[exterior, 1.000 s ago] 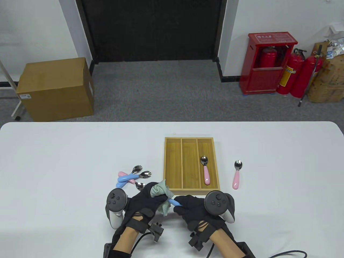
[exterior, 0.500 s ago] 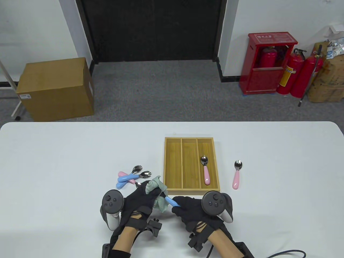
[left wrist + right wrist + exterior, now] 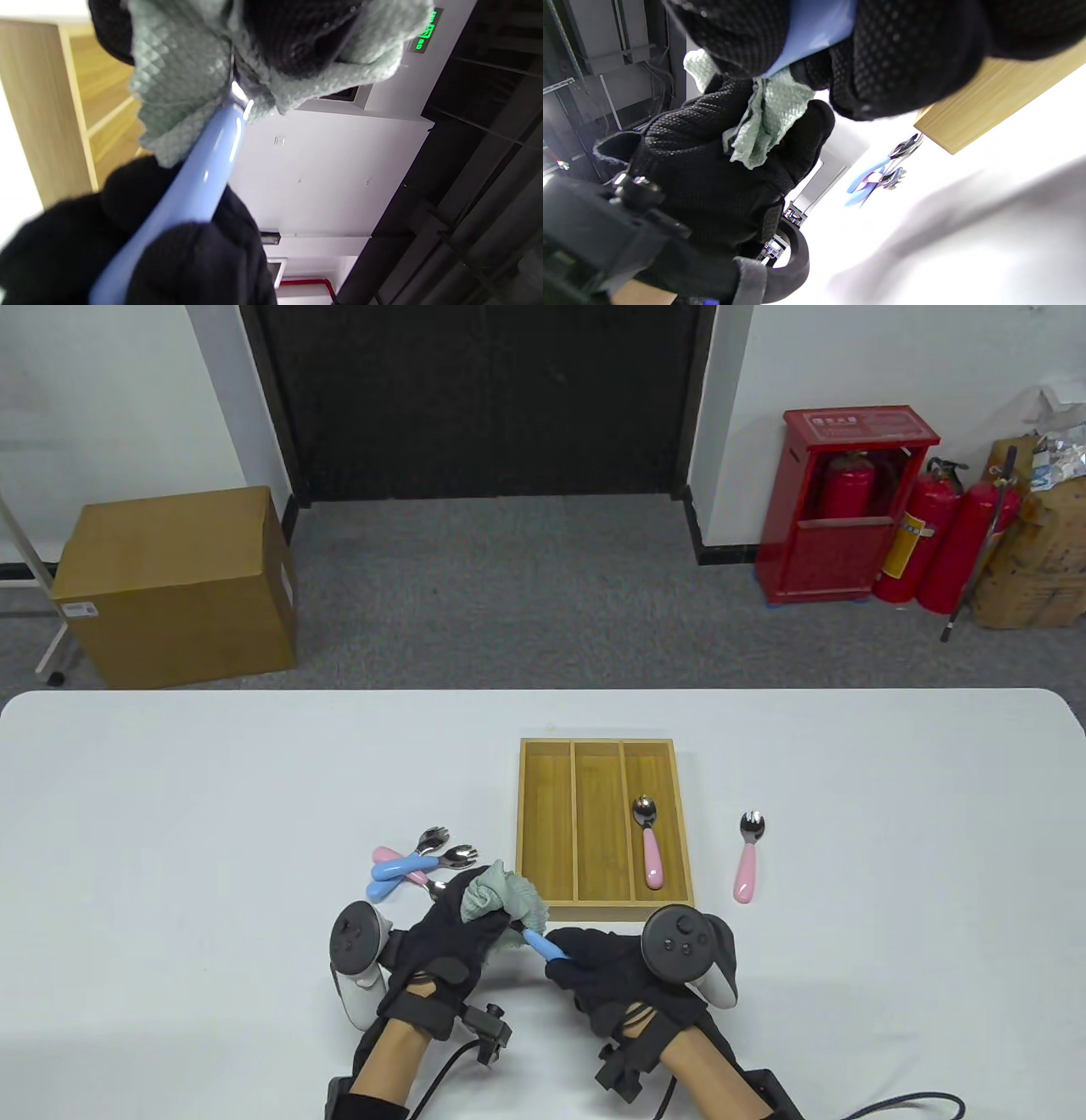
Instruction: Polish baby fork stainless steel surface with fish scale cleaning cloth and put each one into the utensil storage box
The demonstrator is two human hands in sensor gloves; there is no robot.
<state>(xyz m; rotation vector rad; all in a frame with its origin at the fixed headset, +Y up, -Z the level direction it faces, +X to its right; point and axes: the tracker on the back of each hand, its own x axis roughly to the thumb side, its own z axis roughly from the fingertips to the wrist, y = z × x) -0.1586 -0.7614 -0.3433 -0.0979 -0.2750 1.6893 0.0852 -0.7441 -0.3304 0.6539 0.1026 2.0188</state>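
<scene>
My right hand (image 3: 585,957) grips the blue handle of a baby fork (image 3: 543,943) near the table's front edge. My left hand (image 3: 462,929) holds the green fish scale cloth (image 3: 502,899) bunched around the fork's steel head, which stays hidden in the cloth. In the left wrist view the blue handle (image 3: 199,178) runs up into the cloth (image 3: 178,72), with a glint of steel at the neck. The wooden storage box (image 3: 604,824) lies just beyond the hands, with a pink-handled spoon (image 3: 650,848) in its right compartment.
A pile of blue and pink forks (image 3: 420,865) lies left of the box, close to my left hand. Another pink-handled utensil (image 3: 747,858) lies on the table right of the box. The table (image 3: 170,814) runs wide to both sides.
My left hand has turned and shifted the cloth along the fork's head, and the cloth bunch now sits higher on the fingers. My right hand keeps its hold on the handle, nearly still.
</scene>
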